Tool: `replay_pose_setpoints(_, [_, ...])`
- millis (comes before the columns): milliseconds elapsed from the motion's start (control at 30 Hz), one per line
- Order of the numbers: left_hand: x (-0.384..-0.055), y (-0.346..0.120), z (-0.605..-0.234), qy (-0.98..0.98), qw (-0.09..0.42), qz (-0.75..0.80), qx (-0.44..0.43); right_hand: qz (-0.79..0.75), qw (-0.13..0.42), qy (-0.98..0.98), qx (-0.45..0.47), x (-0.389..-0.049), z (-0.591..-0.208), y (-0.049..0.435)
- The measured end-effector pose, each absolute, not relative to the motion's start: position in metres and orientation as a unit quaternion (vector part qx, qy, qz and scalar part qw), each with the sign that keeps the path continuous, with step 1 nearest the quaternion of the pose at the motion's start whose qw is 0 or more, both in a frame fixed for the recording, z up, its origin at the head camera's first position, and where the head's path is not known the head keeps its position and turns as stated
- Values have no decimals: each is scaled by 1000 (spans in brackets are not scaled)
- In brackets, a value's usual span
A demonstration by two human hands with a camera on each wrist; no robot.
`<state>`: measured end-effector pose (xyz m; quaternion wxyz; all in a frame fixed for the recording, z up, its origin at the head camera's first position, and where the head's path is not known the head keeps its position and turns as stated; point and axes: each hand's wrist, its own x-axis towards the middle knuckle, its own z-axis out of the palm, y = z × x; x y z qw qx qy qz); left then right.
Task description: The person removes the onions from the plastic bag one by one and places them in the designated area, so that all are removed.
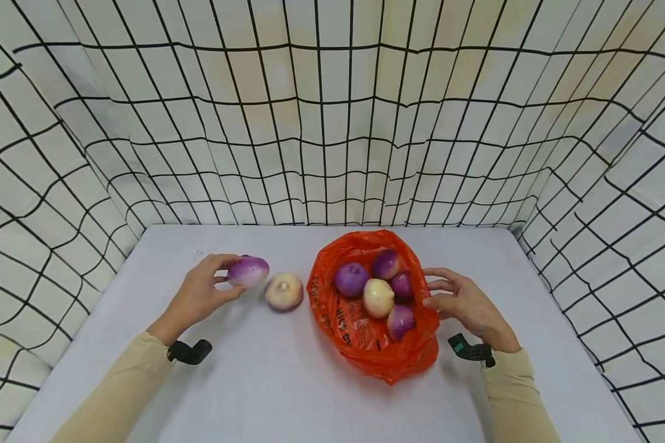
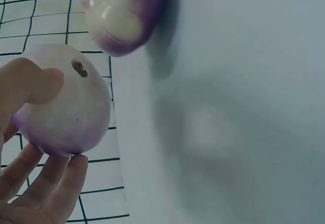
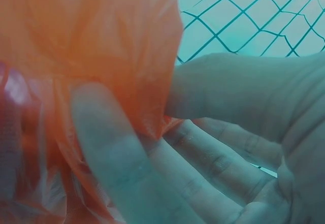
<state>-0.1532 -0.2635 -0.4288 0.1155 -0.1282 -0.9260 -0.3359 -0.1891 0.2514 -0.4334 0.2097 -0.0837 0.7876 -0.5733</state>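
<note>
My left hand (image 1: 199, 294) grips a purple-and-white onion (image 1: 249, 271) just above the table, thumb on one side and fingers on the other. In the left wrist view this onion (image 2: 71, 109) shows a dark scar on its pale skin. Right beside it a pale onion with a purple base (image 1: 284, 291) rests on the table. A red-orange plastic bag (image 1: 390, 363) stands with its mouth wide apart, several purple onions and a pale onion (image 1: 378, 298) inside. At its right side my right hand (image 1: 471, 306) pinches the bag's edge; the bag (image 3: 111, 26) lies between thumb and fingers.
The white tabletop (image 1: 266, 381) carries all of this. White walls with a black grid of lines (image 1: 321, 141) rise behind and at both sides. A small dark camera is strapped to each wrist.
</note>
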Motion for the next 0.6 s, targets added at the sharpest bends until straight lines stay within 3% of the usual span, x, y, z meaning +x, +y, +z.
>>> replay_pose_setpoints(600, [-167, -269, -453, -948, 84, -293, -95, -573, 206, 789, -83, -190, -435, 253])
